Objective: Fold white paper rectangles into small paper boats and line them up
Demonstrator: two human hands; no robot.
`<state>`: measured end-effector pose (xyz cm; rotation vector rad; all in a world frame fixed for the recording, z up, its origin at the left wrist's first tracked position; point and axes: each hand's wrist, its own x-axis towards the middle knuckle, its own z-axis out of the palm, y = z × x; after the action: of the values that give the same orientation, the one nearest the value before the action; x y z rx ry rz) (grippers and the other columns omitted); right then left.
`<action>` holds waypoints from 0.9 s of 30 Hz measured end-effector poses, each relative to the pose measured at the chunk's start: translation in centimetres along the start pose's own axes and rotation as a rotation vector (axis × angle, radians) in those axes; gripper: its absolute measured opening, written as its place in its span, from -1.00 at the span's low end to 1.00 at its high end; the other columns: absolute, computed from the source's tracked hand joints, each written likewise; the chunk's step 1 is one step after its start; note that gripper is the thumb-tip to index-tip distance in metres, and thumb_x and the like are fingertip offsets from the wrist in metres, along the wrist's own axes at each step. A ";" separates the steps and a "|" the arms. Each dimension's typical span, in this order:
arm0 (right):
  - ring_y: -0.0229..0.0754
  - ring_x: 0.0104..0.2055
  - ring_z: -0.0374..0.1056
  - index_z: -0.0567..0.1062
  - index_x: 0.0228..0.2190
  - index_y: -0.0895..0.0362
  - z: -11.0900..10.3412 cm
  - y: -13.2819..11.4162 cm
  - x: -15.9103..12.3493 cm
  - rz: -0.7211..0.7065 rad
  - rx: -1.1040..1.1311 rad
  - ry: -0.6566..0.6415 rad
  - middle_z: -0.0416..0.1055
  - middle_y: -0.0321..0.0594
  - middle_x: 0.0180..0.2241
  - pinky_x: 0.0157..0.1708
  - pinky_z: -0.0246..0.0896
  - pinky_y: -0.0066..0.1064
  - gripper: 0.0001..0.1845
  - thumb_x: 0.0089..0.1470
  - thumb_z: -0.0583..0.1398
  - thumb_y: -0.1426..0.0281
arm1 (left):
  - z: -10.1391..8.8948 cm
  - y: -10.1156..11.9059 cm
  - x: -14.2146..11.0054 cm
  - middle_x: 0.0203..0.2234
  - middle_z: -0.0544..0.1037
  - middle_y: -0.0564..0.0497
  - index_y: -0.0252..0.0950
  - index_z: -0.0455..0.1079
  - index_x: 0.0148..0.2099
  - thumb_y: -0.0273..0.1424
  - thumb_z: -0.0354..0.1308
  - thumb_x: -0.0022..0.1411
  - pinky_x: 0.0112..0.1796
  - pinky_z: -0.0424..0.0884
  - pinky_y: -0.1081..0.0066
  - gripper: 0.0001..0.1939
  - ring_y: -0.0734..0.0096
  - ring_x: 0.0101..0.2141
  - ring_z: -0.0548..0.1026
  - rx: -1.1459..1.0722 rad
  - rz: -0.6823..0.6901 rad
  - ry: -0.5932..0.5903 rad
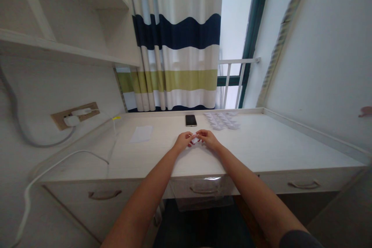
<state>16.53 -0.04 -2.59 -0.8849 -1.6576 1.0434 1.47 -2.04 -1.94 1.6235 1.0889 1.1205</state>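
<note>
Over the middle of the white desk, my left hand (184, 141) and my right hand (207, 138) meet around a small piece of folded white paper (195, 138). Fingers of both hands pinch it from either side and partly cover it, so its exact shape is hard to make out. Just behind my hands lies a dark-screened phone (191, 120). Several folded white paper pieces (222, 120) rest in rows at the back, right of the phone. Off to the left, a few flat white paper sheets (141, 134) lie on the desk, apart from my hands.
The white desk (279, 143) has a raised rim at the back and right. A white cable (78, 152) runs over its left part, near a wall socket (75, 116). Clear plastic (200, 201) hangs at the front edge over a drawer. A shelf (72, 54) juts out upper left.
</note>
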 end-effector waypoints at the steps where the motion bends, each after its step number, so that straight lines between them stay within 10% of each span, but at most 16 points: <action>1: -0.35 -0.62 0.19 0.43 -0.52 0.18 0.1 0.0 0.0 -0.008 0.004 -0.002 0.32 -0.33 -0.66 -0.64 0.02 -0.53 -0.70 -0.28 0.21 0.19 | 0.0 -0.1 0.0 -0.64 0.43 0.03 -0.36 0.31 -0.46 -0.19 0.12 -0.05 -0.63 0.24 0.56 -0.71 0.53 -0.62 0.39 0.003 -0.010 -0.011; 27: -0.29 -0.55 0.23 0.47 -0.61 0.20 -0.1 -1.3 -0.3 -0.115 -0.210 0.148 0.39 -0.25 -0.62 -0.48 0.09 -0.45 -0.76 -0.25 0.21 0.25 | 0.3 -0.4 0.5 -0.66 0.43 0.03 -0.40 0.43 -0.41 -0.30 0.05 0.01 -0.71 0.09 0.59 -0.75 0.54 -0.66 0.37 0.017 0.041 0.130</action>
<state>16.60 -0.78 -1.51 -0.9667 -1.6913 0.7175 1.75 -1.54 -2.30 1.6110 1.1558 1.2607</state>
